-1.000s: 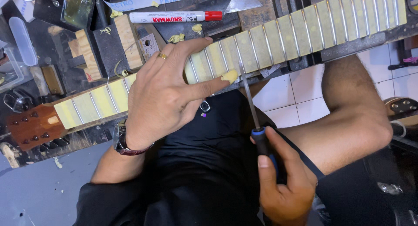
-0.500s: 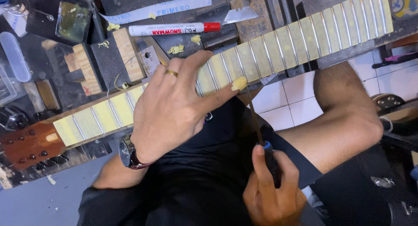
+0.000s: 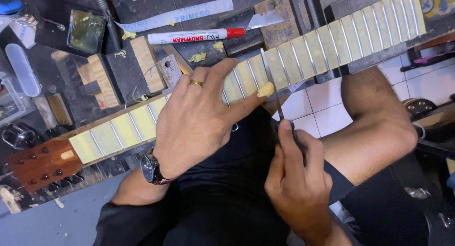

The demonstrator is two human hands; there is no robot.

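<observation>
A guitar neck [image 3: 327,42] with yellow tape between its metal frets lies slanted across the workbench, headstock [image 3: 40,163] at the lower left. My left hand [image 3: 199,118], with a gold ring and a wristwatch, presses flat on the fretboard, thumb stretched right with a scrap of yellow tape on its tip. My right hand [image 3: 296,179] grips a thin metal file [image 3: 270,82] by its dark handle, index finger along it. The blade lies across a fret just right of my left thumb.
A white marker with a red cap [image 3: 194,36], wooden blocks [image 3: 142,66], a razor blade [image 3: 263,21], a strip of paper tape and yellow tape scraps lie on the dark bench beyond the neck. My bare knee [image 3: 379,123] and white floor tiles show at the right.
My right hand pushed the file forward, up onto the fretboard; the blade now crosses a fret. My left hand stays pressed on the neck. The view has shifted slightly.
</observation>
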